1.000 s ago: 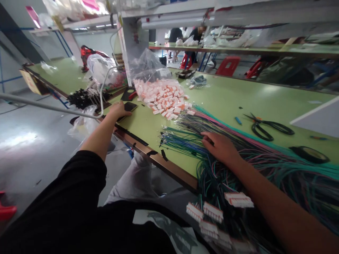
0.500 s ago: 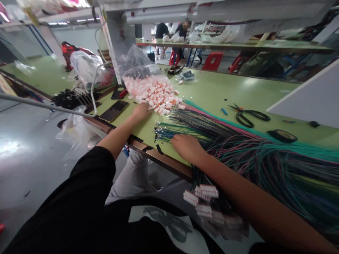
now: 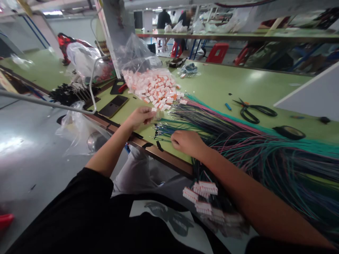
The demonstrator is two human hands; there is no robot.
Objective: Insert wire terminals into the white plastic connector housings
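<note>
We cannot see inside our curled right grip point(image 3: 188, 143). Thin green, pink and black wires point(image 3: 249, 140) leave our view rightward.

Flat dark phone point(image 3: 113, 106) left of left hand point(image 3: 141, 118)
Black-handled scissors point(image 3: 247, 105) and round black tape roll point(image 3: 281, 131), right of right hand point(image 3: 189, 143)

The desk point(image 3: 225, 81) is finished smooth, faintly glossy; beside the plastic connectors point(image 3: 160, 88), wires point(image 3: 219, 121) are tipped with shiny metal — beyond the connectors, a crinkled, glossy plastic bag point(image 3: 137, 51) is seen.
</note>
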